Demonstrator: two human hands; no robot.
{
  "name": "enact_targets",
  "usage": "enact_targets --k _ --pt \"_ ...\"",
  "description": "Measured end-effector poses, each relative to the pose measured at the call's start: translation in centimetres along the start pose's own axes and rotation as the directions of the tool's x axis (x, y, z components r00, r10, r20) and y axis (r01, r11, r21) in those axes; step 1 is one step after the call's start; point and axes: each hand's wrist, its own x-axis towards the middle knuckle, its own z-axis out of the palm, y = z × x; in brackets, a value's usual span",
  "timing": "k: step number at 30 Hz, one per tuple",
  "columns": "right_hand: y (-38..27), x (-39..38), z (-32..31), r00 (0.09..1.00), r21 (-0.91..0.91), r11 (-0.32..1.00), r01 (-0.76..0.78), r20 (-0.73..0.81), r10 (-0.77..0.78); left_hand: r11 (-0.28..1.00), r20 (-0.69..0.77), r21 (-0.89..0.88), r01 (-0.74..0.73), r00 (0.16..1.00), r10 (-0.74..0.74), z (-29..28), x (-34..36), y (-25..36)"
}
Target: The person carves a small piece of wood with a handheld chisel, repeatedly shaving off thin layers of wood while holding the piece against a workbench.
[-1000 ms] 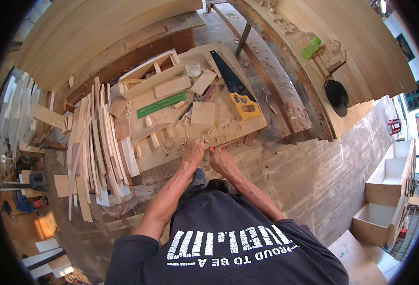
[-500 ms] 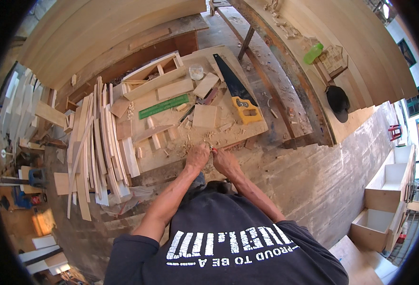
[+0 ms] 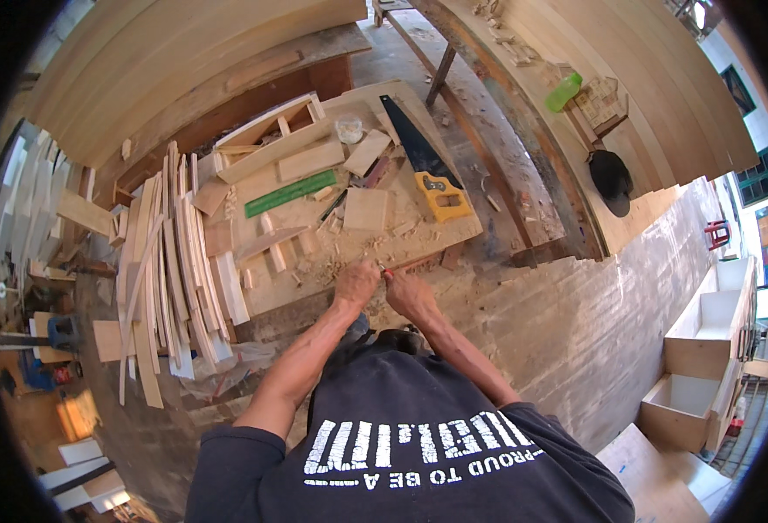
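Both my hands meet at the near edge of a wooden work board [image 3: 262, 292]. My left hand [image 3: 358, 284] is closed, its fingers hidden from above. Beside it, my right hand [image 3: 411, 295] is curled around a small tool with a red part [image 3: 388, 274] that peeks out between the hands; its kind is too small to tell. Wood shavings [image 3: 336, 255] lie just beyond my fingers. Farther up the board are a square wood block [image 3: 367, 210], a green ruler [image 3: 290, 193] and a handsaw with a yellow handle [image 3: 442, 198].
Long wood strips [image 3: 183, 253] are stacked at the left. An open wooden frame [image 3: 270, 144] and a clear tub [image 3: 348, 131] stand at the board's far side. A bench at the right bears a green bottle [image 3: 563, 91] and a dark cap [image 3: 610, 183]. White-lined boxes [image 3: 684, 401] stand far right.
The whole view has shifted slightly, so things sit a little farther left. My hands stay together at the board's near edge, with the red part still between them.
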Motion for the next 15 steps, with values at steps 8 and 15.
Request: enact_targets --k 8,15 --pt "3.1 0.7 1.8 0.996 0.031 0.996 0.089 -0.018 -0.088 0.998 -0.004 -0.054 0.031 0.999 -0.031 0.4 -0.5 -0.3" --pt "5.2 1.5 3.0 0.989 0.282 0.948 0.149 -0.061 -0.138 0.954 -0.013 -0.257 0.155 0.986 -0.163 1.0 -0.7 -1.1"
